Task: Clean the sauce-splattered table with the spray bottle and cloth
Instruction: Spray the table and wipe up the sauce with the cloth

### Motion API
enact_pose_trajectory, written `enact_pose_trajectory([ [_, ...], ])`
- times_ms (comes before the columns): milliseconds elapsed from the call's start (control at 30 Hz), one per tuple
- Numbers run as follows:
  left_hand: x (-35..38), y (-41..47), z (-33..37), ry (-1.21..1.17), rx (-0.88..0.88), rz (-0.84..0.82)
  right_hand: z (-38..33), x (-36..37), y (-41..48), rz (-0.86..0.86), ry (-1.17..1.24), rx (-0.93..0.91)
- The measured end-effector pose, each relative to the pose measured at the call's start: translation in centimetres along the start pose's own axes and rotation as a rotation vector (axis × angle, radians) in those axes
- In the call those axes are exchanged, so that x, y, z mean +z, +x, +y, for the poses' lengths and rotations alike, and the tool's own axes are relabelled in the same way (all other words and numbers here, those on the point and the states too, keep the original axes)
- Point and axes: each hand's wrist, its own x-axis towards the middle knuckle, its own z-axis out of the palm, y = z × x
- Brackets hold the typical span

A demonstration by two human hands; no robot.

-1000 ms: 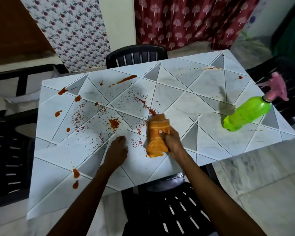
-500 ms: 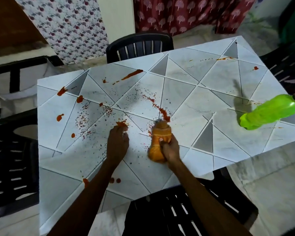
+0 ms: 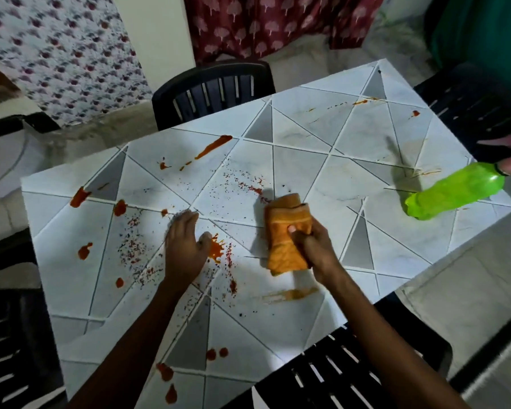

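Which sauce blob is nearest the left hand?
The splattered blob beside the thumb of the left hand, between it and the orange cloth; all other blobs lie farther off.

Open tabletop from 12 to 2 o'clock of the cloth, spray bottle in the way at 3, left hand planted at 9, chair back beyond 12.
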Motion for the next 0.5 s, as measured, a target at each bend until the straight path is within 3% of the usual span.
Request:
enact_pose_trajectory([
  [233, 0.7, 1.2, -0.1, 0.108, 0.019, -0.090, -2.8, -8.6, 8.2, 0.314, -0.349, -0.085],
  [333, 0.7, 0.9, -0.8, 0.115, 0.012, -0.107, -2.5, -8.9, 10.5, 0.270, -0.466, -0.054],
  [500, 0.2, 0.7, -1.0, 0.072, -0.033, -0.123, -0.4, -3.1, 10.0, 0.089, -0.436, -0.037],
])
